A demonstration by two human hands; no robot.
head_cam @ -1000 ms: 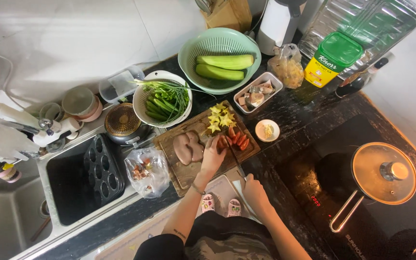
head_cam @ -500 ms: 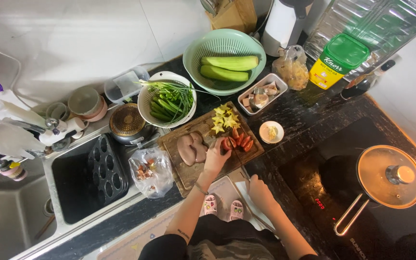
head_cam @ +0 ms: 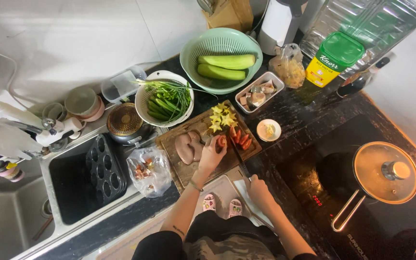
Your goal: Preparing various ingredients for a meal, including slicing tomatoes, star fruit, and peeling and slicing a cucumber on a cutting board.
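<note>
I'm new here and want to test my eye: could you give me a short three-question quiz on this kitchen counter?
1. True or false: the left hand rests on a tomato on the cutting board.
2. What does the right hand hold? A spoon, B knife, C cup.
3. Which yellow slices lie at the board's far end?

Key: 1 true. 2 B, the knife. 3 The starfruit slices.
</note>
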